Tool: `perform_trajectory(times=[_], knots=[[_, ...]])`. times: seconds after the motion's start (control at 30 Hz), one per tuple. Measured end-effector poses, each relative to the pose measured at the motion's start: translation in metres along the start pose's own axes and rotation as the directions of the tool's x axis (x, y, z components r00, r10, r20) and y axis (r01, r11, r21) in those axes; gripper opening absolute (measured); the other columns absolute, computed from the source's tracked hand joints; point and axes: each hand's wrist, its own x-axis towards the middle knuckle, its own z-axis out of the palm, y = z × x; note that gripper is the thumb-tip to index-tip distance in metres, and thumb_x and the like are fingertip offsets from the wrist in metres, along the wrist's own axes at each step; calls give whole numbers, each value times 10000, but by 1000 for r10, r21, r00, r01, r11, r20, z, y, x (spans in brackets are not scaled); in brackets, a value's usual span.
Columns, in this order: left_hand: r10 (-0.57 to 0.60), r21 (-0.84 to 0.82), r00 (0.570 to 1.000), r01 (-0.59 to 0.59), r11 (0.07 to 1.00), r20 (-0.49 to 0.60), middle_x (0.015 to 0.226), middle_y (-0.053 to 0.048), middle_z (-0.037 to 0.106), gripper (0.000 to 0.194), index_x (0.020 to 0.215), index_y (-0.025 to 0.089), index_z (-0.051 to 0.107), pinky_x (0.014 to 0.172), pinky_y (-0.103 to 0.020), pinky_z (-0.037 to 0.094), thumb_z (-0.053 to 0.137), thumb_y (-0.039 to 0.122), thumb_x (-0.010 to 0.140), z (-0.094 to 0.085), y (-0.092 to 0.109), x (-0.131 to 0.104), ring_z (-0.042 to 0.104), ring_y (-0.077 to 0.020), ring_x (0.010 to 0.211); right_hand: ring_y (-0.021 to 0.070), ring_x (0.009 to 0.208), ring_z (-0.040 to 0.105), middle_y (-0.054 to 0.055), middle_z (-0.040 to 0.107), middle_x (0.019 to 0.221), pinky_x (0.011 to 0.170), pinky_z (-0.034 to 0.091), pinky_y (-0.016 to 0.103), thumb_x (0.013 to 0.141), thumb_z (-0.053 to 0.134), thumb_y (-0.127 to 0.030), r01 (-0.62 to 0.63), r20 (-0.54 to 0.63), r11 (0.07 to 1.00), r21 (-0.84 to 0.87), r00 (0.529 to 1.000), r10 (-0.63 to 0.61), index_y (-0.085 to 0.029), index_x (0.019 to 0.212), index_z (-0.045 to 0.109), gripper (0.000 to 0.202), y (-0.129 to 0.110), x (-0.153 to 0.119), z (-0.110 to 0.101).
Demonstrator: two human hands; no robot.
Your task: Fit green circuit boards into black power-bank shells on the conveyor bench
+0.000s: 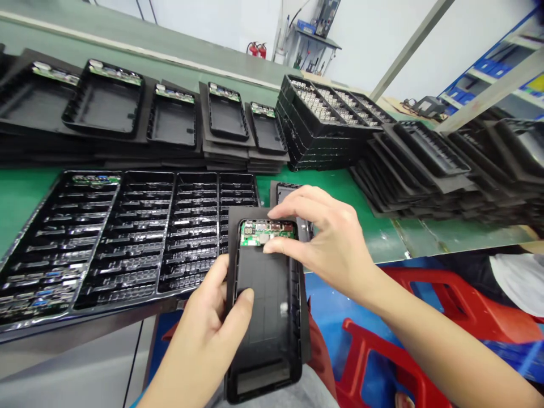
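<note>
A black rectangular shell lies on a dark foam sheet, tilted toward me at the bottom centre. My left hand is wrapped round the left side of both, thumb inside the shell. At the shell's top end sits a green circuit board with a small digit display and metal ports. My right hand reaches in from the right, its thumb on the board's lower edge and its fingertips at the upper edge, pinching the board. Just behind, a second shell is partly hidden by the right hand.
A slotted black tray with a few boards lies at left. Shells with boards stand on foam stacks behind. Stacked trays of small parts are at centre back, more shells at right. Red stools stand below.
</note>
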Motion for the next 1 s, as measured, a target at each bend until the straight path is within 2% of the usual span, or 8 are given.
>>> perform_trajectory(times=[0.13, 0.33, 0.47, 0.57, 0.7, 0.87, 1.0], knots=[[-9, -22, 1000, 9, 1000, -30, 1087, -24, 667, 415, 1158, 252, 518, 714, -245, 515, 608, 322, 759, 2, -1, -3, 609, -220, 980, 134, 718, 569, -4, 648, 755, 657, 449, 255, 588, 825, -270, -17, 61, 997, 79, 998, 12, -150, 799, 664, 292, 5, 3, -1], [-95, -110, 995, 91, 990, -31, 1237, -47, 590, 634, 1322, 264, 390, 886, -298, 483, 632, 291, 738, -5, -12, 0, 512, -250, 1163, 121, 676, 543, 3, 628, 756, 599, 426, 231, 629, 801, -231, -60, 129, 994, 87, 990, 48, -135, 825, 660, 259, 4, 0, 1], [-100, -215, 994, 106, 971, 38, 1295, -19, 552, 620, 1305, 296, 413, 891, -292, 481, 628, 258, 725, -7, -3, 4, 532, -239, 1141, 144, 709, 563, 40, 640, 797, 642, 447, 265, 670, 770, -240, -70, 143, 996, 55, 988, 62, -113, 860, 673, 248, 3, 0, 4], [-100, -216, 992, 113, 970, 71, 1253, 4, 586, 561, 1267, 311, 457, 873, -282, 484, 626, 247, 736, -6, 8, 10, 567, -220, 1092, 152, 695, 568, 39, 642, 782, 630, 452, 277, 685, 757, -236, -98, 192, 995, 33, 977, 90, -114, 867, 676, 234, 3, 0, 5], [-26, -166, 994, 44, 985, 105, 1249, 10, 590, 393, 1211, 282, 521, 936, -267, 430, 557, 348, 825, -5, 12, 20, 551, -182, 1105, 167, 744, 580, 51, 644, 822, 658, 471, 288, 706, 735, -197, -52, 134, 999, 15, 990, 49, -121, 868, 665, 192, 1, -6, 6], [89, 0, 994, -89, 996, 65, 1197, 3, 626, 326, 1158, 269, 568, 773, -245, 484, 515, 364, 851, -4, 12, 22, 612, -177, 960, 186, 779, 571, 69, 629, 842, 688, 490, 310, 780, 664, -214, 66, 46, 997, -39, 997, -64, -129, 863, 647, 120, -5, -17, 8], [169, 64, 984, -173, 983, 52, 1140, -5, 653, 311, 1128, 249, 591, 820, -268, 474, 525, 366, 847, -4, 11, 21, 605, -182, 974, 192, 782, 563, 76, 622, 840, 687, 494, 312, 803, 636, -222, 100, 7, 994, -47, 995, -99, -129, 869, 638, 114, -8, -23, 8]])
